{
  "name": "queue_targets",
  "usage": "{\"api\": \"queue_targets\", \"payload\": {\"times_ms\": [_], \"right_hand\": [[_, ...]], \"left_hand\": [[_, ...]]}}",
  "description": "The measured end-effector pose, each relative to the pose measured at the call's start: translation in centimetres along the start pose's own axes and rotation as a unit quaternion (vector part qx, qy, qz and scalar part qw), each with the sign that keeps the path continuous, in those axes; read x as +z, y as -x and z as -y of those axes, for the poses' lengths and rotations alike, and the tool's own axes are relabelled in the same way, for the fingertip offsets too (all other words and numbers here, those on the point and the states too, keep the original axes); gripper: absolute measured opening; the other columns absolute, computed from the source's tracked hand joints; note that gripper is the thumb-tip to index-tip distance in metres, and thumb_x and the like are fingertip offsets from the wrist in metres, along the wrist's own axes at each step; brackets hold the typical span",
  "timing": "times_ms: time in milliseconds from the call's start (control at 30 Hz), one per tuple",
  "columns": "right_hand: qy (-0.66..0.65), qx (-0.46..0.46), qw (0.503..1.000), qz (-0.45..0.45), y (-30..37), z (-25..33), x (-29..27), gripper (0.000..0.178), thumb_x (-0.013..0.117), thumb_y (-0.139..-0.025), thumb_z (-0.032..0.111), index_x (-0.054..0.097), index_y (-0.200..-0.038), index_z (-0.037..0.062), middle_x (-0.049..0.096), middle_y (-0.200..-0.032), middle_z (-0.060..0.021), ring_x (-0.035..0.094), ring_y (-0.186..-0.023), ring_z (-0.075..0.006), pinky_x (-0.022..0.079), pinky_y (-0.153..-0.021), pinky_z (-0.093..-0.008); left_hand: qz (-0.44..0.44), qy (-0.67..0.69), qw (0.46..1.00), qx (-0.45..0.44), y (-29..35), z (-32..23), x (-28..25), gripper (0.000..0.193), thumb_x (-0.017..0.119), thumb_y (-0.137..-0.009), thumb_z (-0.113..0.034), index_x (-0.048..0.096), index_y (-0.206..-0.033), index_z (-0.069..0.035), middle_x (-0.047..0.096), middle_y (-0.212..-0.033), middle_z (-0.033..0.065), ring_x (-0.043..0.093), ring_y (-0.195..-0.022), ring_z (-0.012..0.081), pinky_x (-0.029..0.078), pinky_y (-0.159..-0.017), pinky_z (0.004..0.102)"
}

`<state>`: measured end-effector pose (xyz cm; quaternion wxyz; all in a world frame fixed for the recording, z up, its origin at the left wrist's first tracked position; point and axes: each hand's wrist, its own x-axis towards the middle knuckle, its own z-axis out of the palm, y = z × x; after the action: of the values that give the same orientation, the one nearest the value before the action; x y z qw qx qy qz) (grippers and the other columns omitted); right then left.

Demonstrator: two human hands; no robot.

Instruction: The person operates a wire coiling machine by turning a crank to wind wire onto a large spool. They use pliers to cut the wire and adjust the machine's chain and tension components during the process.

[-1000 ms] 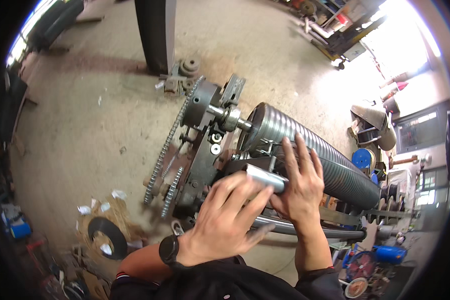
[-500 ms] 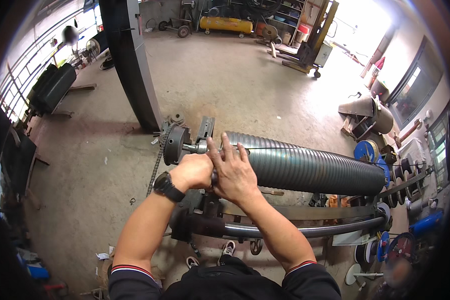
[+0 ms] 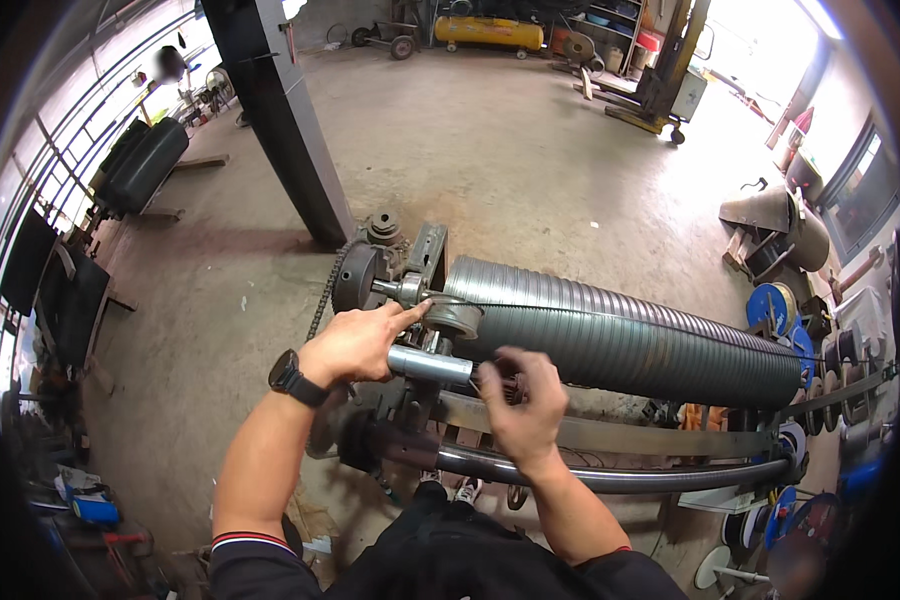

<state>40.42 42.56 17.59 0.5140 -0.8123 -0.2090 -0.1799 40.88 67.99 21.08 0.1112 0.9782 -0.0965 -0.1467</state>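
Note:
My left hand point(image 3: 355, 343), with a dark watch at its wrist, closes round the left end of a smooth silver tube point(image 3: 432, 364). Its index finger reaches out to the small grooved pulley point(image 3: 452, 317) just beyond the tube. A thin dark cable point(image 3: 580, 308) runs from the pulley to the right, across a large ribbed metal drum point(image 3: 630, 335). By the tube's right end is my right hand point(image 3: 532, 405), its fingers curved and smeared by motion. Whether it holds anything is unclear. Behind its fingers shows a small reddish-brown part.
A chain point(image 3: 322, 300) hangs at a round dark sprocket hub point(image 3: 356, 280) on the left. Nearer me, a curved steel bar point(image 3: 610, 478) crosses below the drum. A dark steel column point(image 3: 290, 130) stands beyond the machine. Cable reels point(image 3: 773, 307) crowd the right.
My hands were together over the pulley; they have moved apart. The right went right and nearer me, the left slightly left, uncovering the silver tube and pulley. The view has shifted.

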Motion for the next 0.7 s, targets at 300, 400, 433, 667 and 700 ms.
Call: {"api": "queue_targets", "payload": {"times_ms": [300, 400, 433, 667, 700], "right_hand": [[-0.317, 0.237, 0.918, 0.001, -5.2, -2.1, 3.7, 0.029, 0.067, -0.100, 0.024, 0.071, -0.099, -0.0052, 0.069, -0.081, -0.0057, 0.061, -0.074, -0.0109, 0.050, -0.069, -0.0287], [-0.266, 0.228, 0.936, -0.011, -5.4, -2.0, 4.0, 0.023, 0.065, -0.100, 0.018, 0.072, -0.099, -0.0045, 0.071, -0.082, -0.0102, 0.064, -0.074, -0.0135, 0.051, -0.069, -0.0306], [-0.252, 0.222, 0.942, -0.014, -5.5, -1.8, 4.1, 0.022, 0.065, -0.099, 0.017, 0.072, -0.099, -0.0044, 0.071, -0.082, -0.0114, 0.065, -0.074, -0.0145, 0.051, -0.070, -0.0313], [-0.173, 0.158, 0.972, -0.007, -5.4, 0.8, 3.4, 0.014, 0.066, -0.094, 0.009, 0.072, -0.099, -0.0029, 0.072, -0.087, -0.0188, 0.070, -0.077, -0.0275, 0.053, -0.073, -0.0363], [-0.153, 0.143, 0.978, -0.002, -5.4, 1.1, 3.0, 0.014, 0.067, -0.094, 0.009, 0.073, -0.098, -0.0028, 0.072, -0.088, -0.0191, 0.070, -0.077, -0.0289, 0.053, -0.074, -0.0366]], "left_hand": [[-0.047, 0.008, 0.999, 0.014, 0.2, -0.3, -0.1, 0.089, 0.069, -0.073, -0.015, 0.039, -0.157, -0.016, 0.062, -0.103, 0.0179, 0.067, -0.089, 0.0404, 0.055, -0.078, 0.0495], [-0.055, 0.011, 0.998, 0.013, 0.2, -0.3, 0.0, 0.091, 0.071, -0.072, -0.016, 0.038, -0.157, -0.015, 0.062, -0.101, 0.0175, 0.066, -0.090, 0.0403, 0.055, -0.078, 0.0493], [-0.064, 0.012, 0.998, 0.020, 0.3, -0.2, 0.1, 0.092, 0.070, -0.073, -0.014, 0.037, -0.158, -0.016, 0.063, -0.102, 0.0181, 0.067, -0.089, 0.0409, 0.055, -0.078, 0.0500], [-0.083, 0.027, 0.996, 0.018, 0.8, -0.9, -0.2, 0.094, 0.069, -0.072, -0.010, 0.035, -0.159, -0.020, 0.064, -0.099, 0.0184, 0.067, -0.088, 0.0421, 0.055, -0.078, 0.0506], [-0.082, 0.032, 0.996, 0.020, 0.9, -1.1, -0.1, 0.095, 0.069, -0.072, -0.009, 0.035, -0.159, -0.020, 0.064, -0.099, 0.0184, 0.067, -0.088, 0.0421, 0.055, -0.078, 0.0506]]}}
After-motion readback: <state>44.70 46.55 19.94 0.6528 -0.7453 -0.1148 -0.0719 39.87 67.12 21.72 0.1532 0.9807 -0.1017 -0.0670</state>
